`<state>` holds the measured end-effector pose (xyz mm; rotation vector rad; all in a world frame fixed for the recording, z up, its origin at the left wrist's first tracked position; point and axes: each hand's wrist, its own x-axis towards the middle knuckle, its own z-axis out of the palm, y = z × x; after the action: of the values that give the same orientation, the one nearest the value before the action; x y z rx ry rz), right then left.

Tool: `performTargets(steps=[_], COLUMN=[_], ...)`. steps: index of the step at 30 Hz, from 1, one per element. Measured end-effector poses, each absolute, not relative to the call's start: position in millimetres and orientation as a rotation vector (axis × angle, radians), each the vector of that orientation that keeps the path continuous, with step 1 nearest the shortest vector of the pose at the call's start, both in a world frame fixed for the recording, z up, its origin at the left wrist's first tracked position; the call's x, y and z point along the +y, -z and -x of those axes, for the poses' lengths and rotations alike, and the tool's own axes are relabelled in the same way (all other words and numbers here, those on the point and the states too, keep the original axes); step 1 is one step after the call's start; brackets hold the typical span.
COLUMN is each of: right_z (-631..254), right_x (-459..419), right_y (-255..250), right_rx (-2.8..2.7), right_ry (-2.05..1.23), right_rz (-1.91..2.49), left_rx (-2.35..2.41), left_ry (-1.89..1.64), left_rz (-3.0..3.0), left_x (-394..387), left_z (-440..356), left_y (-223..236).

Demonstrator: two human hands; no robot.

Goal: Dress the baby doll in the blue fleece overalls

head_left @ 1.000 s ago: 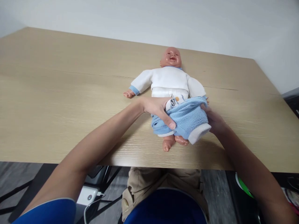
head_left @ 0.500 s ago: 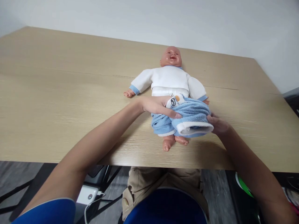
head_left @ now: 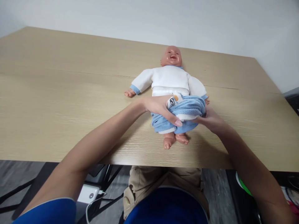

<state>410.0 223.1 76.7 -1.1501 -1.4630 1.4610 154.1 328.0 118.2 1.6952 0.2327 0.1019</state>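
Observation:
A baby doll (head_left: 170, 79) in a white top lies face up on the wooden table (head_left: 70, 93), head away from me. Light blue fleece trousers (head_left: 187, 112) with white cuffs are bunched around its hips and legs; its bare feet stick out below. My left hand (head_left: 161, 109) grips the left side of the trousers, thumb laid across the blue fabric. On the right, my right hand (head_left: 210, 119) pinches the trousers' cuff and side against the doll's leg.
The table's near edge runs just below the doll's feet. Under it I see my lap, a white box with cables on the floor at the left, and a green-rimmed object at the right. A pale wall stands behind the table.
The loose right trouser leg, which stuck out to the right, has been gathered in towards the doll's hips. My right hand moved inward and up with it. The left hand stayed put.

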Motion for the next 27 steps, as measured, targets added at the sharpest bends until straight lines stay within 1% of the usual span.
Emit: performTargets(steps=[5,8,13,16,20,24,27], right_z=[-394,-381,-343,-323,-313,-309,-308], right_x=[212,185,121,96,83,77,72], right_y=[-84,-90,-89,-84,-76,-65,-54], right_rx=[-1.322,-1.281,-1.163,-1.083,-1.028,-0.997,-1.031], right_ry=[-1.229,-1.057,-1.061,-1.012,-0.976,-0.978,-0.878], right_rz=[1.307,1.437,1.527,1.6,1.568,1.639,1.7], left_rx=[0.337,0.421,0.343,0.424,0.554,0.605,0.651], left_ry=[-0.199,-0.177,-0.11,0.001,0.131,0.253,0.295], left_rz=[-1.857,-1.972,-2.023,-2.096,-2.269,-2.347,-2.385], left_x=[319,316,306,295,285,281,278], left_z=[-156,-156,-158,-159,-162,-165,-166], left_y=[-127,-129,-136,-144,-151,-149,-144])
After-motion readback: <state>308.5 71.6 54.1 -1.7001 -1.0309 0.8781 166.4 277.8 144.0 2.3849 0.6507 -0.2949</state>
